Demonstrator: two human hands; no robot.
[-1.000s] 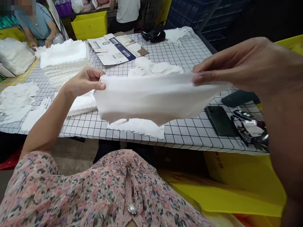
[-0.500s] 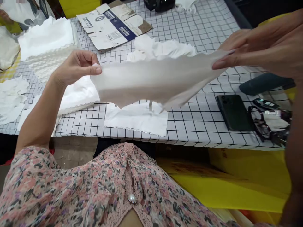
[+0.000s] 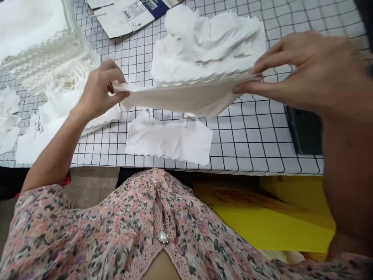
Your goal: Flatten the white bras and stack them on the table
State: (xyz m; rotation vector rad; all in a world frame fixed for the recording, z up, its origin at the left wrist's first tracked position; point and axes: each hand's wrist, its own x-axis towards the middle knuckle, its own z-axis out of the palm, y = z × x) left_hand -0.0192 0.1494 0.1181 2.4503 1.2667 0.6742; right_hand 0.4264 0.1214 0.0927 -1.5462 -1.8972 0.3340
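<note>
Stretched between my two hands is a thin white fabric piece with a wavy edge, held above the table. My left hand pinches its left end between thumb and fingers. At the other end, my right hand grips it the same way, slightly blurred. Below the cloth, near the table's front edge, lies a white strapped bra top, spread flat. Just behind the held cloth rests a stack of white garments with scalloped edges, partly covered by it.
The table wears a white cloth with a black grid. White fabric pieces are piled at the left. A flattened carton lies at the back. A dark phone sits under my right wrist. Yellow material shows below the table.
Both hands have brought the fabric piece lower and nearer the stack, and it now appears narrower. The view has tilted down, showing more of the stack and the bra top.
</note>
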